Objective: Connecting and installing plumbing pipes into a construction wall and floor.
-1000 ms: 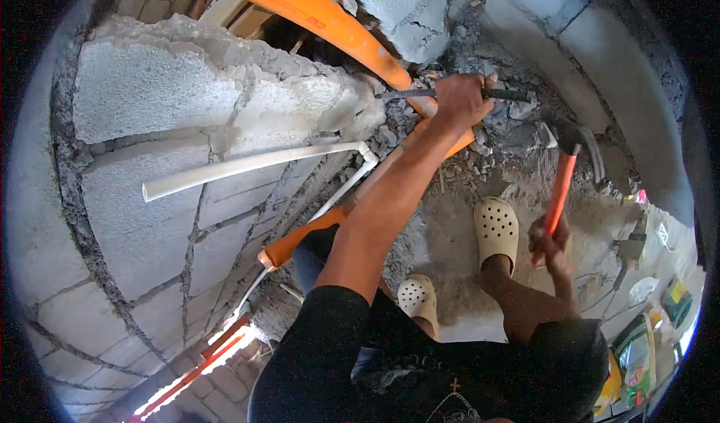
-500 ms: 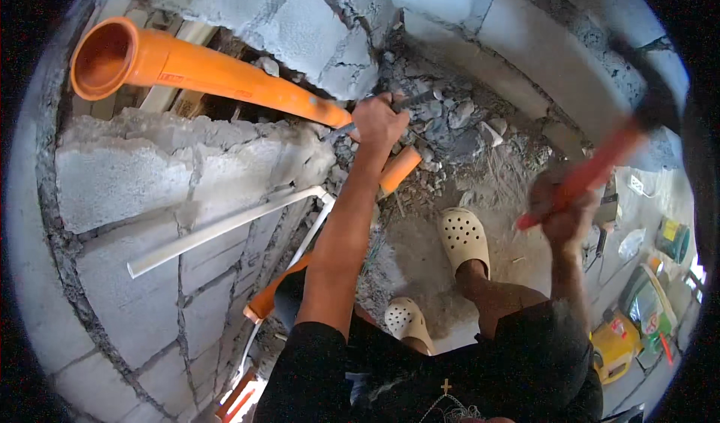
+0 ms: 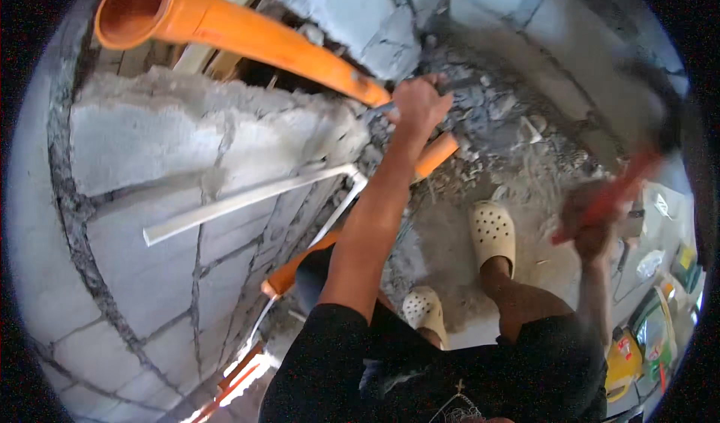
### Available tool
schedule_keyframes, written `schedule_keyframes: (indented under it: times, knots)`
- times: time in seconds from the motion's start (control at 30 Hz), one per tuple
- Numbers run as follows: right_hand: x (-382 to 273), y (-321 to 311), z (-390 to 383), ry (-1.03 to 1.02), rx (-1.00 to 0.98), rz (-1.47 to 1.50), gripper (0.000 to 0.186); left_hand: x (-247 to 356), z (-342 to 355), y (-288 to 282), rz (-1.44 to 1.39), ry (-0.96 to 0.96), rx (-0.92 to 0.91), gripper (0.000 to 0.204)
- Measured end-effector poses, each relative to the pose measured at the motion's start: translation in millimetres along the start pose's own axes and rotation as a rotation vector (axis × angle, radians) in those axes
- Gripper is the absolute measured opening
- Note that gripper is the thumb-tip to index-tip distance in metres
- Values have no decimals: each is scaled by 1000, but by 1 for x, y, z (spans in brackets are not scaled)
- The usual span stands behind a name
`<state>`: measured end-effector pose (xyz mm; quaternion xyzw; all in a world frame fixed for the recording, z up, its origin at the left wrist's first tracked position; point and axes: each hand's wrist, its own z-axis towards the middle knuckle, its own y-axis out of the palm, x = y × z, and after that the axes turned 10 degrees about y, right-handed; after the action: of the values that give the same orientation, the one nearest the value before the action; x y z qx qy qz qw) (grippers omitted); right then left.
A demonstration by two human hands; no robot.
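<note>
My left hand (image 3: 420, 108) is wrapped round a dark metal chisel (image 3: 380, 110). One end of it points at the broken edge of the block wall (image 3: 285, 142), close to the orange pipe (image 3: 262, 37); whether it touches is hidden by blur. The other end sticks out towards the rubble. Out to the right, my right hand (image 3: 592, 220) grips the red handle of a hammer (image 3: 626, 183). Its dark head is raised and smeared by motion, well apart from the chisel.
Broken rubble (image 3: 499, 115) fills the corner beyond my left hand. A short orange pipe piece (image 3: 436, 155) lies under my forearm. A white pipe (image 3: 240, 205) runs along the wall. My feet wear cream clogs (image 3: 493, 232). A yellow jug (image 3: 622, 363) stands at right.
The view has shifted, so wall, pipes and feet sit further right and most higher. My left hand still holds the chisel. The hammer remains raised in my right hand, blurred in both frames.
</note>
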<state>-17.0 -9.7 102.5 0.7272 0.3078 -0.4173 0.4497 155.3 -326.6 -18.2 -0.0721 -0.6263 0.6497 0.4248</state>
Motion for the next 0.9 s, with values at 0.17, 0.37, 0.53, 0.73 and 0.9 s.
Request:
schedule_keyframes:
  times: [0.17,0.37,0.53,0.73,0.9]
  knots:
    - [-11,48,24,-146,258,361,61,-2,3,-5,-154,39,133,29]
    - [38,15,14,643,167,-361,60,-11,-12,5,-177,56,250,28]
    - [-36,1,8,-236,-44,166,68,-1,-7,7,-121,53,93,32]
    - [27,18,8,211,302,-95,44,-21,-21,11,-199,135,45,28]
    - [116,-24,-3,322,581,-269,58,13,-19,11,-189,231,24,22]
